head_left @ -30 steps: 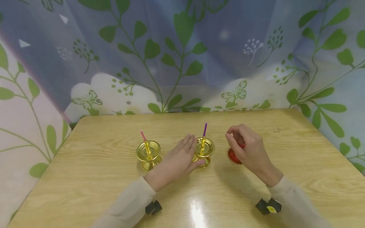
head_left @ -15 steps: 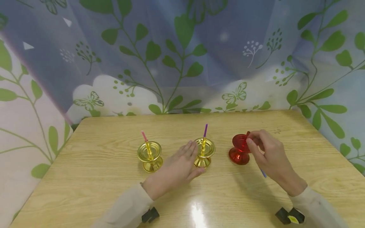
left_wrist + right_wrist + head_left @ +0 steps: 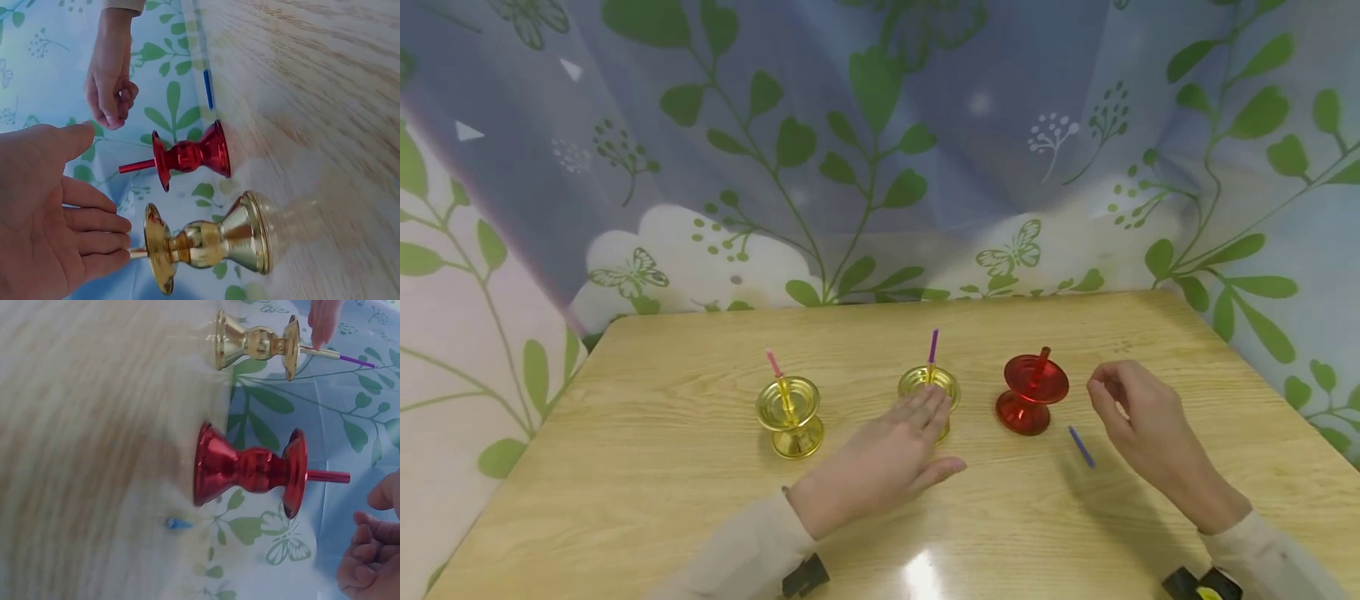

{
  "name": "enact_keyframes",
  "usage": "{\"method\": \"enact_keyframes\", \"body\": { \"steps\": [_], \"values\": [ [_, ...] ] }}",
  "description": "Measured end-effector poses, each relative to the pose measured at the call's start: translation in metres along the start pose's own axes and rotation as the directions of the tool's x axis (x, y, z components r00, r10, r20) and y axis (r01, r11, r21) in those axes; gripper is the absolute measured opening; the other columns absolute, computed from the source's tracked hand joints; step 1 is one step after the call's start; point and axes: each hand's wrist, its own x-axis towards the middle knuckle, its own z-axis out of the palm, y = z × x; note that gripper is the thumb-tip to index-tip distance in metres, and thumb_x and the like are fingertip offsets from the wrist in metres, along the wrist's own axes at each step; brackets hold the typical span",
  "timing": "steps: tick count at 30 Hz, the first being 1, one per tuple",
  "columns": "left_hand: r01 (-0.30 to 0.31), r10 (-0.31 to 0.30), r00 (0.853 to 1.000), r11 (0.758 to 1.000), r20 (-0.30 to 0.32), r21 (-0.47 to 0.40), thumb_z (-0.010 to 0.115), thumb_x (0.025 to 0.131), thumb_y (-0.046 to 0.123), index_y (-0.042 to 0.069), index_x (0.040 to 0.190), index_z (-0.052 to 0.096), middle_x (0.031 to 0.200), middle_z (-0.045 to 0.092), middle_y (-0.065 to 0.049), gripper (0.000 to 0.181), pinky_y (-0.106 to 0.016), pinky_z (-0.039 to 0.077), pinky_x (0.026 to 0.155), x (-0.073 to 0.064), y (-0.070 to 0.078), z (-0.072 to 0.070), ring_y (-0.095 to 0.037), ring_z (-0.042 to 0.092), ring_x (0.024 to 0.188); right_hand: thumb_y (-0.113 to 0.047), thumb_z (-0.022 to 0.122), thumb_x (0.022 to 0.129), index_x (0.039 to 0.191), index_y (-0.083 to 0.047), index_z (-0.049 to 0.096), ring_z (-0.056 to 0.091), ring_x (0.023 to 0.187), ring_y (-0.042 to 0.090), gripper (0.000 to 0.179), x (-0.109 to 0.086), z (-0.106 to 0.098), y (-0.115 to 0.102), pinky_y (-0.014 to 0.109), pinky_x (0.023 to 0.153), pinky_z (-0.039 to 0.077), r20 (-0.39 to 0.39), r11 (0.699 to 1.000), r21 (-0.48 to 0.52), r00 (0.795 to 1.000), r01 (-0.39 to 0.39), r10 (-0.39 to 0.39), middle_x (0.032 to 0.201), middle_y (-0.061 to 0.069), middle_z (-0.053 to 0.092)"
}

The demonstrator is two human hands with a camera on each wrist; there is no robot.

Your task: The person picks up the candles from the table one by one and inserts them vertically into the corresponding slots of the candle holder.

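My left hand (image 3: 887, 458) is held flat with straight fingers, its fingertips in front of the middle gold candlestick (image 3: 206, 242), partly hiding it in the head view. A purple candle (image 3: 933, 346) stands upright in that candlestick. To its right is a red candlestick (image 3: 1024, 415) whose thin tube (image 3: 329, 477) carries no candle. Beyond the red one, my right hand (image 3: 1153, 433) hovers over the table, fingers loosely curled and holding nothing. A blue candle (image 3: 1082, 447) lies on the tabletop between the red candlestick and this hand.
Another gold candlestick (image 3: 797, 438) with a pink candle (image 3: 774, 363) stands at the left. The wooden table (image 3: 662, 492) ends at the back against a leaf-patterned curtain (image 3: 880, 208). Dark cameras sit at both wrists.
My right hand has moved right, away from the red candlestick, uncovering it and the blue candle. My left hand has shifted slightly right, now overlapping the middle candlestick's dish.
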Motion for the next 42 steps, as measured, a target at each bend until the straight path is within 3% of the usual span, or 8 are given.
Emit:
{"method": "enact_keyframes", "body": {
  "steps": [5, 11, 15, 19, 22, 27, 33, 42],
  "values": [
    [-0.042, 0.043, 0.998, 0.999, -0.043, 0.017, 0.029, 0.104, 0.048, -0.005, 0.145, 0.037, 0.151, 0.033, -0.021, 0.067, -0.038, 0.024, 0.116, 0.013, 0.005, 0.002, -0.031, 0.027, 0.142, 0.0, 0.059, 0.092, 0.092, 0.003, 0.058, 0.054, 0.072, 0.014, 0.003, -0.005, -0.001, 0.006, 0.028, 0.058, 0.045, 0.107, 0.999, -0.016, 0.993, -0.052, 0.054, 0.079, 0.003, 0.059],
    [-0.068, 0.069, 0.996, 0.998, -0.054, 0.006, 0.028, 0.105, 0.047, -0.006, 0.144, 0.038, 0.15, 0.035, -0.02, 0.067, -0.035, 0.019, 0.117, 0.032, 0.011, 0.002, -0.029, 0.027, 0.143, -0.001, 0.052, 0.095, 0.095, 0.006, 0.056, 0.063, 0.081, 0.033, 0.008, -0.01, 0.001, 0.012, 0.042, 0.063, 0.053, 0.289, 0.988, -0.012, 0.946, -0.152, 0.149, 0.089, 0.014, 0.061],
    [-0.071, 0.071, 0.995, 0.997, -0.071, 0.013, 0.029, 0.105, 0.045, -0.006, 0.144, 0.039, 0.149, 0.036, -0.02, 0.065, -0.035, 0.019, 0.117, 0.047, 0.014, 0.003, -0.03, 0.028, 0.142, 0.0, 0.054, 0.093, 0.09, 0.004, 0.055, 0.055, 0.07, 0.021, 0.005, -0.013, 0.006, 0.016, 0.031, 0.056, 0.047, 0.325, 0.99, -0.057, 0.935, -0.132, 0.144, 0.08, 0.008, 0.054],
    [-0.046, 0.047, 0.997, 0.999, -0.064, 0.017, 0.03, 0.105, 0.046, -0.005, 0.145, 0.038, 0.15, 0.036, -0.02, 0.065, -0.035, 0.02, 0.117, 0.061, 0.017, 0.003, -0.03, 0.028, 0.142, 0.0, 0.058, 0.09, 0.086, 0.002, 0.054, 0.038, 0.059, 0.011, 0.007, -0.017, 0.01, 0.019, 0.024, 0.048, 0.034, 0.336, 0.989, -0.094, 0.932, -0.112, 0.137, 0.072, 0.002, 0.044],
    [-0.02, 0.021, 0.998, 1.0, -0.054, 0.013, 0.03, 0.105, 0.046, -0.005, 0.146, 0.036, 0.151, 0.035, -0.019, 0.066, -0.034, 0.019, 0.117, 0.071, 0.019, 0.005, -0.029, 0.027, 0.143, -0.001, 0.059, 0.089, 0.085, 0.002, 0.053, 0.036, 0.056, 0.01, 0.008, -0.018, 0.013, 0.021, 0.023, 0.045, 0.032, 0.379, 0.984, -0.102, 0.909, -0.147, 0.175, 0.07, 0.001, 0.042],
    [0.028, -0.027, 0.998, 1.0, -0.052, 0.005, 0.031, 0.104, 0.046, -0.004, 0.145, 0.037, 0.151, 0.036, -0.019, 0.066, -0.032, 0.021, 0.117, 0.088, 0.023, 0.008, -0.028, 0.028, 0.143, -0.004, 0.062, 0.087, 0.083, 0.003, 0.054, 0.041, 0.057, 0.013, 0.012, -0.018, 0.016, 0.023, 0.026, 0.047, 0.037, 0.451, 0.974, -0.139, 0.864, -0.181, 0.225, 0.07, 0.003, 0.046],
    [0.09, -0.09, 0.996, 0.996, -0.029, 0.007, 0.031, 0.104, 0.047, -0.003, 0.146, 0.036, 0.151, 0.035, -0.018, 0.066, -0.031, 0.021, 0.117, 0.105, 0.028, 0.013, -0.026, 0.027, 0.143, -0.005, 0.065, 0.085, 0.077, 0.001, 0.055, 0.049, 0.063, 0.016, 0.014, -0.018, 0.018, 0.025, 0.031, 0.053, 0.044, 0.473, 0.977, -0.16, 0.857, -0.144, 0.204, 0.072, 0.005, 0.051],
    [0.175, -0.175, 0.984, 0.984, 0.017, 0.0, 0.029, 0.104, 0.047, -0.002, 0.148, 0.032, 0.153, 0.033, -0.017, 0.067, -0.031, 0.025, 0.115, 0.118, 0.031, 0.019, -0.026, 0.029, 0.142, -0.006, 0.065, 0.085, 0.076, -0.001, 0.055, 0.049, 0.063, 0.015, 0.014, -0.02, 0.019, 0.026, 0.031, 0.053, 0.044, 0.518, 0.969, -0.176, 0.821, -0.173, 0.24, 0.071, 0.004, 0.052]
  ]
}}
